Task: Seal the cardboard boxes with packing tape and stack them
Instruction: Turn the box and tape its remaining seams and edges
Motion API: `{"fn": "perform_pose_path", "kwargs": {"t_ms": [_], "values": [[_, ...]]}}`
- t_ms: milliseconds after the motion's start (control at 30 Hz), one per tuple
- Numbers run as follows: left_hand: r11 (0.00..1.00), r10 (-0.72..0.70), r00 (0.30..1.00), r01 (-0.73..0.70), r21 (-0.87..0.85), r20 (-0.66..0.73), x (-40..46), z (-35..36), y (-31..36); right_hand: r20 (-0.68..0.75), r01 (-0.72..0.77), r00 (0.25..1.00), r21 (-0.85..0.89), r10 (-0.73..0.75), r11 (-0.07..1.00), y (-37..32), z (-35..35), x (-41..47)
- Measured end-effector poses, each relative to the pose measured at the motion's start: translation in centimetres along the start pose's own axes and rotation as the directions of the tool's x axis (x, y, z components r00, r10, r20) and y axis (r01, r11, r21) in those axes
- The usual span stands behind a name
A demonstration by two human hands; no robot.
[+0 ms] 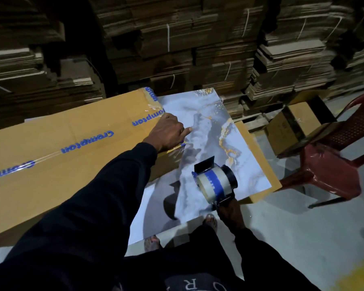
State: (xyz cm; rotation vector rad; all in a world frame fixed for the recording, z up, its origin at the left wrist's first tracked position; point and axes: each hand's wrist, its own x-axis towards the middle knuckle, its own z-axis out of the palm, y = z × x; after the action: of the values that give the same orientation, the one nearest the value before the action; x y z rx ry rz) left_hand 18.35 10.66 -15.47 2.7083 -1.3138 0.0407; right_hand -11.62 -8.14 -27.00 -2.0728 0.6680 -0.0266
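A long brown cardboard box (57,164) with blue printed tape along its top lies across the left of the view, on a marbled table top (214,131). My left hand (168,131) rests on the box's right end, its fingers curled down over the taped edge. Lower right, my right hand (229,213) grips the handle of a tape dispenser (214,183) that carries a roll of clear tape with a blue stripe. The dispenser hangs above the table, apart from the box.
Tall stacks of flattened cardboard (198,45) fill the background. A red plastic chair (332,152) stands at the right, with a small brown box (292,127) behind it. My feet (210,221) stand on the pale floor below the table edge.
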Motion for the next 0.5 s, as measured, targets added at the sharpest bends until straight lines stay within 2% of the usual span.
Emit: {"fn": "perform_pose_path", "kwargs": {"t_ms": [133, 200, 267, 367, 500], "values": [[0.948, -0.007, 0.999, -0.006, -0.317, -0.039, -0.8, -0.7, -0.3, 0.078, -0.226, 0.974, 0.266, 0.213, 0.937, -2.4, 0.5, 0.1], [0.912, 0.038, 0.997, -0.063, -0.406, -0.068, -1.7, -1.4, 0.2, 0.083, -0.292, 0.956, 0.349, 0.281, 0.890, -4.2, 0.6, 0.5], [0.904, 0.116, 0.990, -0.140, -0.405, -0.083, -2.7, -1.2, 0.8, 0.052, -0.251, 0.966, 0.426, 0.253, 0.869, -5.2, 0.8, 1.1], [0.916, 0.213, 0.973, -0.231, -0.327, -0.089, -3.7, 0.4, 0.7, 0.054, -0.254, 0.960, 0.581, 0.275, 0.773, -6.3, 1.3, 1.9], [0.920, 0.215, 0.969, -0.243, -0.309, -0.122, -3.9, 1.1, 0.6, 0.081, -0.240, 0.966, 0.632, 0.245, 0.737, -8.5, 1.5, 2.7]]}}
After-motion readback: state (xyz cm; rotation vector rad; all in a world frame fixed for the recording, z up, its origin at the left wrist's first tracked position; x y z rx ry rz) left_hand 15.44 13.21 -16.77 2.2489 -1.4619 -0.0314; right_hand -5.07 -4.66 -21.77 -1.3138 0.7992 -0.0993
